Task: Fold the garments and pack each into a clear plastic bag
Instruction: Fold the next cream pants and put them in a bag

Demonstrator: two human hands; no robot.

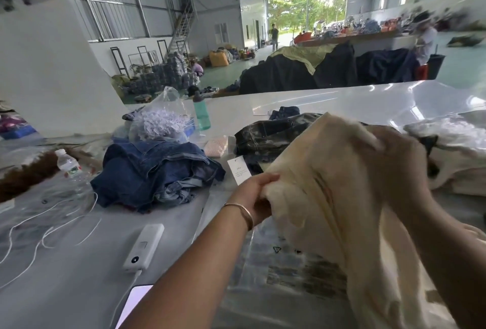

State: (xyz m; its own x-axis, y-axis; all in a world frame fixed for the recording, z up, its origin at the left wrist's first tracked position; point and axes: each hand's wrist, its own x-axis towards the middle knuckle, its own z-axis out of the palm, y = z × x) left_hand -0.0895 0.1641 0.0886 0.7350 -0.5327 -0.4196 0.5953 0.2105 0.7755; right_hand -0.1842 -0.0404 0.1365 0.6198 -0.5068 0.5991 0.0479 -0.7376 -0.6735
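Cream garment point(328, 184) held up between both hands — left hand point(253, 197), right hand point(399, 155).

I see L forearm reaching in from bottom centre, angled up and to the right, wrist w/ a thin bangle. L hand point(253, 197) is curled, thumb on top, fingers point(265, 209) tucked under, pinching the cream garment point(328, 192) at its edge. R hand point(397, 155) is raised higher on the right side, blurred, fingers gripping the same garment near its top; R forearm runs down to the bottom-right corner.
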